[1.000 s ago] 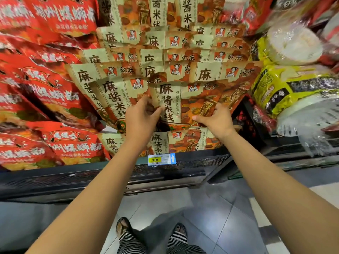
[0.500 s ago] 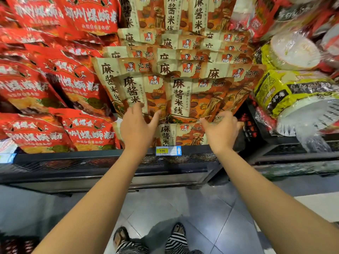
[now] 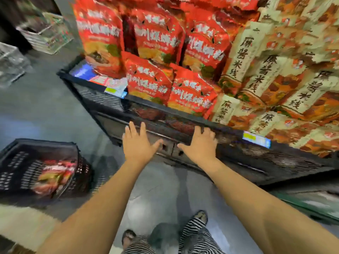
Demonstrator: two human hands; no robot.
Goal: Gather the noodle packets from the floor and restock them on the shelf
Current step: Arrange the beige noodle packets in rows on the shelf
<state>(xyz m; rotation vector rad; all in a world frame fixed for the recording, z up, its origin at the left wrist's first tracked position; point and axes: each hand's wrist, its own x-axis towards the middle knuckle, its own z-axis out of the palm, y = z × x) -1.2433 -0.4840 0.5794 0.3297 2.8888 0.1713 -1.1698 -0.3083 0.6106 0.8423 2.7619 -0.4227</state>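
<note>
Both hands are now off the packets. Half a second ago the left hand (image 3: 138,143) and right hand (image 3: 199,145) were pressing on the beige packets (image 3: 275,76); now both are hanging empty, fingers spread, palms down, in front of the shelf's (image 3: 183,114) black front edge, below the stock. Whether the fingertips are touching that edge is unclear through the blur.

The view is swinging left. The beige packets are now sitting toward the shelf's right end, overlapping in tiers. The red packets (image 3: 190,92) are filling the middle and left, standing along the front edge. A price tag (image 3: 256,139) is showing on the edge just right of the right hand.

A black basket (image 3: 11,158) is coming into view on the floor (image 3: 45,107) at left, well apart from the shelf, holding red packets (image 3: 53,178), blurred.
</note>
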